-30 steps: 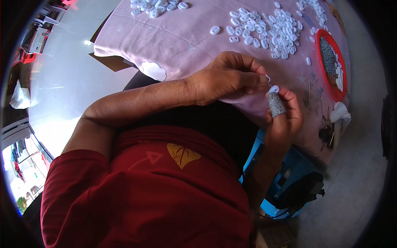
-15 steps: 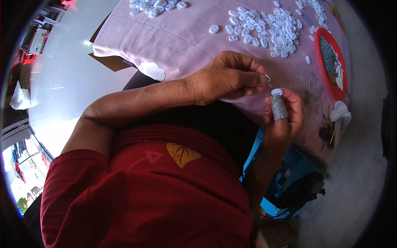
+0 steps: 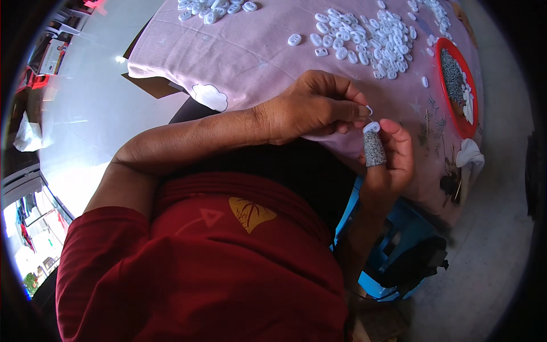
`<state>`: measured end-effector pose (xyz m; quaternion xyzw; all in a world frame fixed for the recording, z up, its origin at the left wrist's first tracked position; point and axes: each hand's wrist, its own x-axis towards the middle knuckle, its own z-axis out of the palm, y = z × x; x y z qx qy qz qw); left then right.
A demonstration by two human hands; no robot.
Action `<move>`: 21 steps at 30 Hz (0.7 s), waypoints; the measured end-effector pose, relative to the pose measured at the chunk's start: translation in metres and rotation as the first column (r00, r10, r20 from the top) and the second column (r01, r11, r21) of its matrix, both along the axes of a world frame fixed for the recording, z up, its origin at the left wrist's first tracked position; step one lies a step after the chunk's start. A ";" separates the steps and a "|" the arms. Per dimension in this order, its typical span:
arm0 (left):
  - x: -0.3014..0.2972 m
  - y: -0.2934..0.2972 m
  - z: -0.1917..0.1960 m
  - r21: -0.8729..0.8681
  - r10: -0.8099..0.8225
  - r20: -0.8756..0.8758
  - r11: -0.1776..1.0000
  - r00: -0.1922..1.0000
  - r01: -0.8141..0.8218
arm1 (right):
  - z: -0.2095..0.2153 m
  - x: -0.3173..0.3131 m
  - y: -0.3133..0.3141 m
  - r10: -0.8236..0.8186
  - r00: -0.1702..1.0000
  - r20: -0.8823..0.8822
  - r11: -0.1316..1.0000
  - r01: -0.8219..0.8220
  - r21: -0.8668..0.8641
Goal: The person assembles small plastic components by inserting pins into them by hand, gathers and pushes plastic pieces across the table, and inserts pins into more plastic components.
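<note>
My left hand [image 3: 322,108] is closed in a pinch on a small white piece [image 3: 369,108] with a thin metal pin sticking out of it. Just below, my right hand [image 3: 396,154] holds a white oval two-holed piece [image 3: 371,127] at the tip of a finger wrapped in a grey speckled cover [image 3: 374,149]. The pin's end meets the oval piece or comes very near it; I cannot tell whether it is inside a hole. Both hands are over the near edge of the pink cloth-covered table [image 3: 250,62].
White oval pieces [image 3: 364,37] lie heaped at the far side, with another pile [image 3: 211,8] at far left. A red tray [image 3: 441,54] of grey pins and white pieces stands at right. Loose pins [image 3: 436,125] and a white cloth [image 3: 470,154] are nearby. A blue stool [image 3: 370,285] is below.
My right hand has shifted slightly left with the oval piece, bringing it up to the pin. The oval piece has tilted. My left hand has stayed nearly still.
</note>
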<state>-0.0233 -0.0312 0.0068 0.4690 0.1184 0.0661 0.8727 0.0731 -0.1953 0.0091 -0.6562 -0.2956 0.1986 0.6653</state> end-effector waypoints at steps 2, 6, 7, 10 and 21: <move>0.001 -0.001 -0.003 0.022 0.001 0.026 1.000 1.000 -0.001 | 0.001 -0.001 0.000 0.006 1.000 -0.005 1.000 -0.006 -0.012; 0.000 -0.001 -0.002 0.041 0.001 0.029 0.999 1.000 -0.003 | 0.002 -0.001 -0.001 0.002 1.000 -0.006 0.999 -0.002 -0.033; 0.000 -0.001 -0.001 0.042 0.003 0.013 0.999 1.000 -0.003 | 0.002 -0.001 -0.002 0.003 1.000 -0.014 1.000 -0.004 -0.022; 0.000 -0.001 -0.002 0.053 -0.001 0.010 0.999 1.000 0.000 | 0.000 -0.001 -0.002 -0.006 1.000 -0.013 1.000 0.006 -0.017; -0.002 0.000 0.001 0.090 -0.011 0.010 0.996 1.000 0.010 | -0.002 0.001 -0.003 -0.014 1.000 0.021 1.000 0.014 -0.023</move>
